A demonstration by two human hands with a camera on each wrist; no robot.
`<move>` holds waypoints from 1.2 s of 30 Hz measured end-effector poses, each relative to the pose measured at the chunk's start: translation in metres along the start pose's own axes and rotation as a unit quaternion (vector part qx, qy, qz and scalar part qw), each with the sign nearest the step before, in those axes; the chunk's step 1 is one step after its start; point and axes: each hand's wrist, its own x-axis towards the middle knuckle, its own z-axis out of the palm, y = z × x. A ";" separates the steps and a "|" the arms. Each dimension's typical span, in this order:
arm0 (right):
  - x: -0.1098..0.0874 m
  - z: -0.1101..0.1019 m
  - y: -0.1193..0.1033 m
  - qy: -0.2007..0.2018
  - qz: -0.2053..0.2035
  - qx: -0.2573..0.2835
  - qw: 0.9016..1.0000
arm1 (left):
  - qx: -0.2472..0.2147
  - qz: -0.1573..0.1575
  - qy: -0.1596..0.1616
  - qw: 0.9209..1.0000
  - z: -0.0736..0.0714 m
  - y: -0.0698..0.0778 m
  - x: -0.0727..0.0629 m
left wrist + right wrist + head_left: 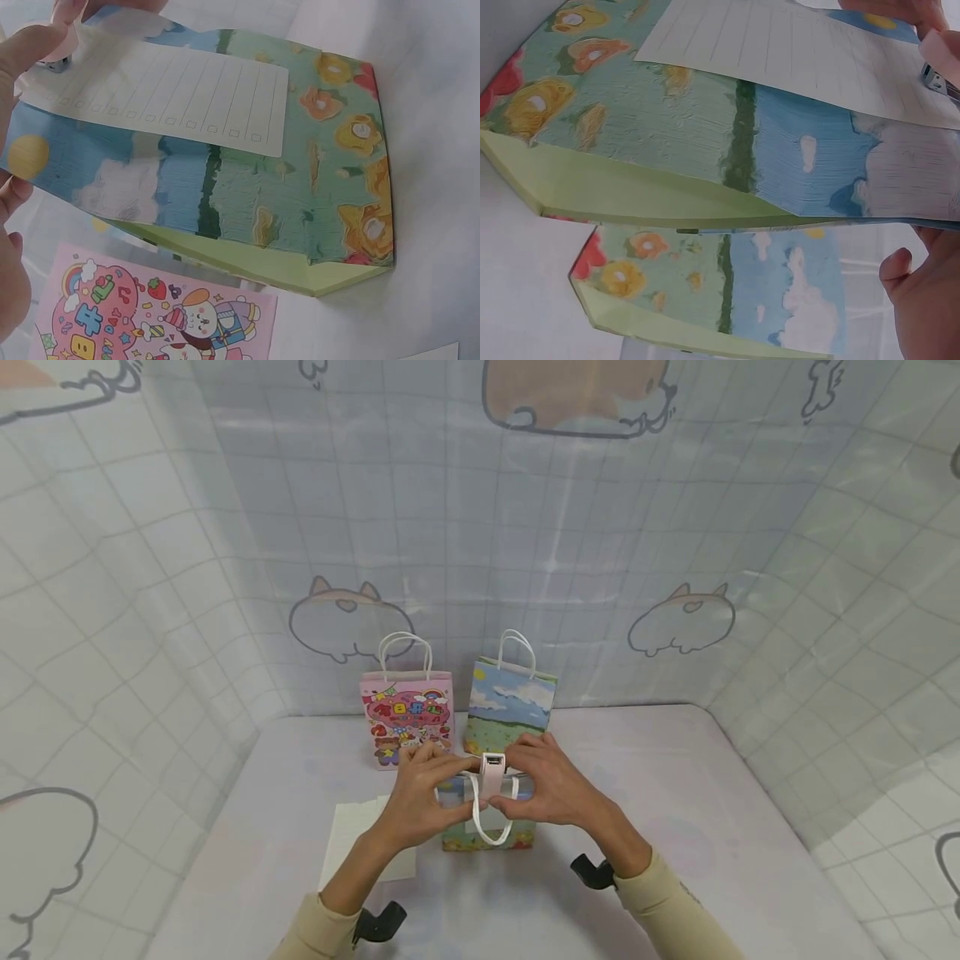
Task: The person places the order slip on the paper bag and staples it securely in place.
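In the head view a small pale pink stapler (492, 774) straddles the top edge of an upright paper bag (489, 841) with a painted sky and flowers. From the left, my left hand (422, 795) grips the stapler, its thumb on the near side and other fingers behind the bag. My right hand (557, 783) grips it from the other side. Against the bag's front lies a lined checklist sheet (172, 94), its upper end under the stapler's metal nose (56, 65). A white cord handle (491, 839) hangs down over the front.
Behind stand a pink cartoon paper bag (408, 718) and a second sky-patterned bag (510, 706). Loose lined sheets (352, 835) lie on the white table (637, 760) left of the held bag. Patterned curtains (480, 527) enclose the back and sides.
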 end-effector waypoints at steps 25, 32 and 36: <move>-0.008 -0.017 0.002 0.095 0.004 0.105 0.990 | 0.000 -0.046 -0.013 0.999 -0.005 -0.008 -0.014; -0.019 -0.028 0.009 0.123 0.029 0.108 0.986 | 0.001 -0.037 0.002 0.999 -0.006 -0.010 -0.019; -0.031 -0.035 0.015 0.135 0.060 0.097 0.984 | 0.006 -0.042 0.004 0.999 -0.005 -0.013 -0.022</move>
